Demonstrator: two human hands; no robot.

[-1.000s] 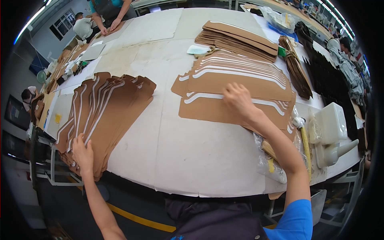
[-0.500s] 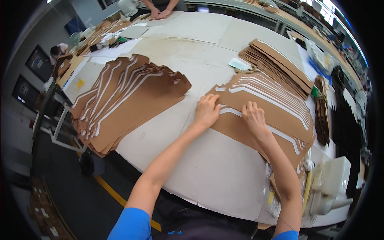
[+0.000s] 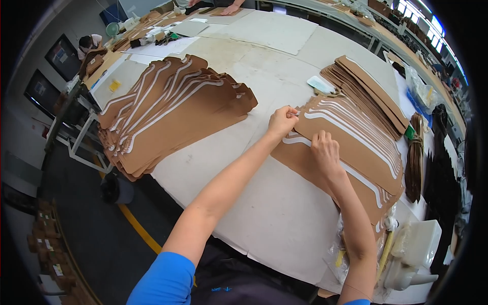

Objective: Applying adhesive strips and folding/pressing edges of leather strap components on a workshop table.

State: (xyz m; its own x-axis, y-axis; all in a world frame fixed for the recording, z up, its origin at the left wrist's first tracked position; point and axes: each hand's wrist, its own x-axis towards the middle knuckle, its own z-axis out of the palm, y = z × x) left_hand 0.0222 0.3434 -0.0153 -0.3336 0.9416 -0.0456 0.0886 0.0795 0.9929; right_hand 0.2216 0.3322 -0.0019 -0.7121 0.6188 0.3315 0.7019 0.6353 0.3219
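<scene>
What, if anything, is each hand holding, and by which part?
The left hand seems to pinch a brown panel at its left end. Whether the right hand grips anything cannot be told.

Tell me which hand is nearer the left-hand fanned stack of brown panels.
Left. The left hand is right of that fanned stack, across a strip of pale tabletop; the right hand is farther right, over the right-hand brown panels.

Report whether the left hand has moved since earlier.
Yes: the left hand moved right across the table, from the left brown pieces to the right brown pieces.
</scene>
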